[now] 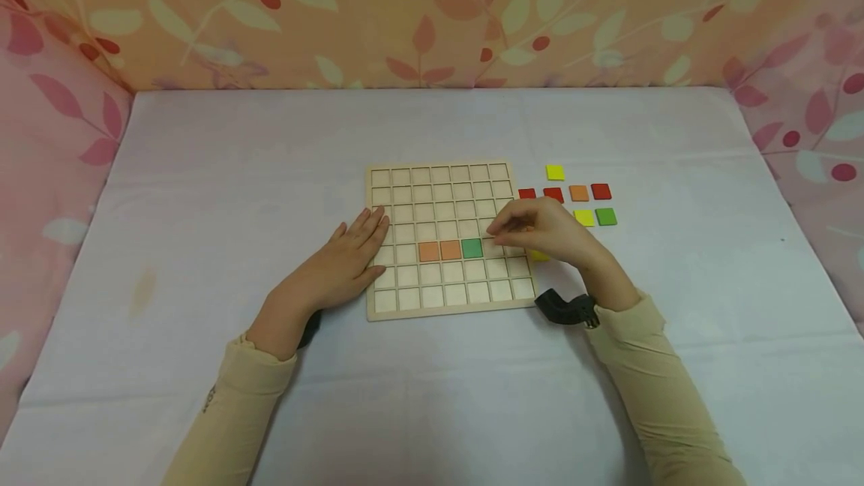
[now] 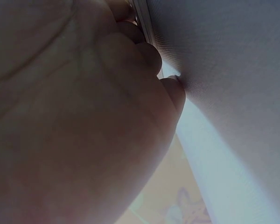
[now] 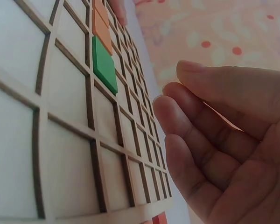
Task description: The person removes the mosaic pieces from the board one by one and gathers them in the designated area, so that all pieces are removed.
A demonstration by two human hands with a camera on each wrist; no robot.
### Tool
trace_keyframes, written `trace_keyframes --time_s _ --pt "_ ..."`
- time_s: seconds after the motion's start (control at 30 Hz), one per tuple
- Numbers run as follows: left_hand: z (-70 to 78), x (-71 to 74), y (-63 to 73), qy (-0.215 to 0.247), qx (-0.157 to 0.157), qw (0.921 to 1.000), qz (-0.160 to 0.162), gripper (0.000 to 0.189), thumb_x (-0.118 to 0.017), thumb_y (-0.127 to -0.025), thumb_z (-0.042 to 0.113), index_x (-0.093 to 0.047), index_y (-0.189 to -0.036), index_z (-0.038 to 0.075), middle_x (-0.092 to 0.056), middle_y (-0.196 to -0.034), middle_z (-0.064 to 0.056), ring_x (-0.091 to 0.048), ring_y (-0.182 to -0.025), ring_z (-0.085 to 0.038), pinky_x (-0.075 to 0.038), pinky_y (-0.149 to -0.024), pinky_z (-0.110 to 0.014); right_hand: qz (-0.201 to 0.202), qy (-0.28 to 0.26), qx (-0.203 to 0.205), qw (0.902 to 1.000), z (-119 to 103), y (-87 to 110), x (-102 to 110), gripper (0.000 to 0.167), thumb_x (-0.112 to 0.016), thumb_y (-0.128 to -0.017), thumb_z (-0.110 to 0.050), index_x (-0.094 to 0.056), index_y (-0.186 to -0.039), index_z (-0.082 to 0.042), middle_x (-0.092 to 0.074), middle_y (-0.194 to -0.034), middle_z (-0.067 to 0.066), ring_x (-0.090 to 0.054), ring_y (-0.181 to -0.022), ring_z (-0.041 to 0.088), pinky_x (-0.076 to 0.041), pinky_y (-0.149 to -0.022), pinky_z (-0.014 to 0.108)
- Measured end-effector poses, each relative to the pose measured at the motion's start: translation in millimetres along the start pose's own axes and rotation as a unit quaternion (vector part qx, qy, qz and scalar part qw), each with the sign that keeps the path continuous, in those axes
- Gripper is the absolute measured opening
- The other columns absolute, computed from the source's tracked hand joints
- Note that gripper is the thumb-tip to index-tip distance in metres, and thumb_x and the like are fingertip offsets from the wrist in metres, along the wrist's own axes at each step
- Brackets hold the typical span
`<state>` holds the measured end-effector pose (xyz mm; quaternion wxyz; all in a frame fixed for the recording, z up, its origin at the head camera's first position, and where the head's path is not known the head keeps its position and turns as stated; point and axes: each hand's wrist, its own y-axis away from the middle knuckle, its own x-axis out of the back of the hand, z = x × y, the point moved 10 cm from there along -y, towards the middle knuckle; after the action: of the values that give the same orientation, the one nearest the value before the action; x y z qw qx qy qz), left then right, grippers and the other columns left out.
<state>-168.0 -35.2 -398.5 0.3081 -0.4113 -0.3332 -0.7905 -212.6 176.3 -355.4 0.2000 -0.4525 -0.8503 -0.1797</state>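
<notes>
A square wooden grid board (image 1: 448,313) lies on the table. In one of its rows sit two orange tiles (image 1: 428,251) and, right beside them, a green tile (image 1: 472,248). My left hand (image 1: 340,261) lies flat with straight fingers on the board's left edge. Over the board's right side hovers my right hand (image 1: 550,231), thumb and fingers loosely bent. The right wrist view shows no tile between those fingers, and the green tile (image 3: 104,65) standing slightly proud of its cell. The palm fills most of the left wrist view.
Right of the board lie loose tiles: a yellow one (image 1: 555,172), red ones (image 1: 601,191), an orange one (image 1: 579,193) and a green one (image 1: 606,217). Another yellow tile (image 1: 539,255) is partly hidden under my right hand. Floral cloth walls (image 1: 432,21) border the white table (image 1: 432,411).
</notes>
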Motion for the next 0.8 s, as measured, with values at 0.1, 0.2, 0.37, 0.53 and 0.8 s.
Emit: trace_keyframes --time_s 0.1,0.2,0.37,0.53,0.8 --pt "0.4 0.4 -0.1 0.001 -0.001 1.0000 0.000 0.069 -0.045 -0.100 0.026 -0.004 -0.150 0.000 0.005 -0.157 -0.014 0.008 -0.143 -0.027 -0.003 -0.113 -0.052 -0.003 0.007 0.015 0.9999 -4.0 -3.2 -3.0 0.011 -0.074 -0.081 -0.003 -0.073 -0.091 -0.002 -0.069 -0.091 0.004 -0.059 -0.083 0.018 -0.047 -0.071 0.025" --pt "0.6 0.8 -0.1 0.000 -0.002 1.0000 0.001 0.069 -0.045 -0.100 0.026 -0.004 -0.150 0.000 0.004 -0.157 -0.014 0.007 -0.143 -0.027 -0.004 -0.113 -0.052 -0.008 0.001 0.030 0.9995 -7.5 -6.5 -6.7 0.011 -0.074 -0.080 -0.002 -0.073 -0.091 -0.001 -0.069 -0.090 0.005 -0.060 -0.083 0.018 -0.047 -0.072 0.025" --pt "1.4 1.9 0.4 -0.001 -0.005 1.0000 0.004 0.069 -0.045 -0.100 0.025 -0.005 -0.150 -0.001 0.004 -0.157 -0.015 0.007 -0.143 -0.027 -0.004 -0.112 -0.052 -0.014 -0.004 0.040 0.9991 -11.2 -12.1 -12.8 0.011 -0.073 -0.080 -0.001 -0.072 -0.091 -0.001 -0.070 -0.089 0.006 -0.061 -0.083 0.017 -0.048 -0.072 0.026" --pt "1.2 2.4 0.9 -0.001 -0.004 1.0000 0.003 0.069 -0.045 -0.100 0.025 -0.005 -0.150 -0.001 0.004 -0.157 -0.015 0.006 -0.143 -0.027 -0.004 -0.112 -0.052 -0.022 -0.004 0.042 0.9988 -16.2 -18.1 -19.2 0.011 -0.074 -0.079 -0.001 -0.072 -0.090 -0.001 -0.069 -0.088 0.006 -0.061 -0.081 0.018 -0.047 -0.071 0.027" --pt "-0.2 0.8 -0.1 -0.009 -0.011 0.9999 0.006 0.069 -0.046 -0.100 0.025 -0.006 -0.150 -0.001 0.004 -0.157 -0.015 0.006 -0.143 -0.028 -0.005 -0.112 -0.053 -0.046 -0.023 0.038 0.9980 -19.4 -28.5 -30.9 0.010 -0.072 -0.081 -0.002 -0.071 -0.091 0.000 -0.069 -0.090 0.007 -0.062 -0.082 0.019 -0.049 -0.072 0.028"
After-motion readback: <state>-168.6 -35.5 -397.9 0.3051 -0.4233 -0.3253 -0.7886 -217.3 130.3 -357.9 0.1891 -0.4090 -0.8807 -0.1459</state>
